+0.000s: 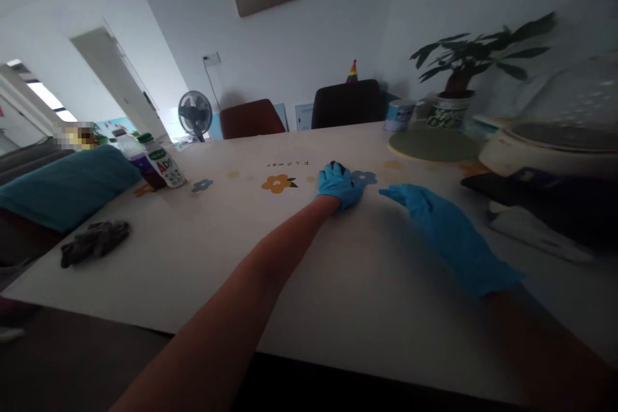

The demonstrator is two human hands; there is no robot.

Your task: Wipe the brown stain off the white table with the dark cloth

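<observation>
Both my hands wear blue rubber gloves. My left hand (340,188) presses down on the white tabletop (212,257) near its middle, fingers curled over a small dark cloth-like thing (338,166). Only a bit of that shows beyond the fingertips, so its exact kind is unclear. To the right and closer to me, my right hand (434,225) hovers at or just above the table with its fingers stretched forward; nothing shows in it. A crumpled dark grey cloth (96,241) lies at the table's left side.
Two bottles (161,164) stand at the back left. On the right are a green round mat (434,143), a can (400,114), a potted plant (449,109), a large pale appliance (541,148) and a white flat object (535,232). Chairs (347,103) stand behind the table.
</observation>
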